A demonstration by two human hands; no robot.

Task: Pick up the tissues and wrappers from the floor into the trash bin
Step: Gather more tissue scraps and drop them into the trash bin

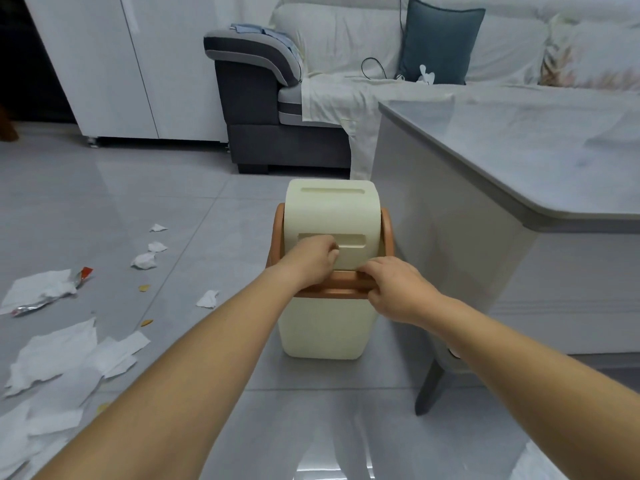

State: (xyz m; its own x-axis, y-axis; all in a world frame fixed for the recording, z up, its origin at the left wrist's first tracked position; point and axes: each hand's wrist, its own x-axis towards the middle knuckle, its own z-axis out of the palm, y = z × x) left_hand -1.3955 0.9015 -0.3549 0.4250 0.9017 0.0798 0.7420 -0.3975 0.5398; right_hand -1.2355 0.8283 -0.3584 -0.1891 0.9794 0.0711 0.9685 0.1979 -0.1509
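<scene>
A cream trash bin [322,330] with a brown rim and a cream swing lid [332,209] stands on the grey tiled floor in front of me. My left hand [311,256] has its fingers curled into the recess of the lid. My right hand [398,289] grips the brown rim at the bin's near edge. White tissues [59,355] lie spread over the floor at the left, with smaller crumpled tissues [143,260] farther back. A silver and red wrapper [81,277] lies beside a flat tissue at the far left.
A grey-topped low table [519,168] stands right of the bin, its leg [429,386] close by. A sofa [263,98] with a white cover and a blue cushion [440,43] is behind. Small yellow scraps [144,288] dot the floor.
</scene>
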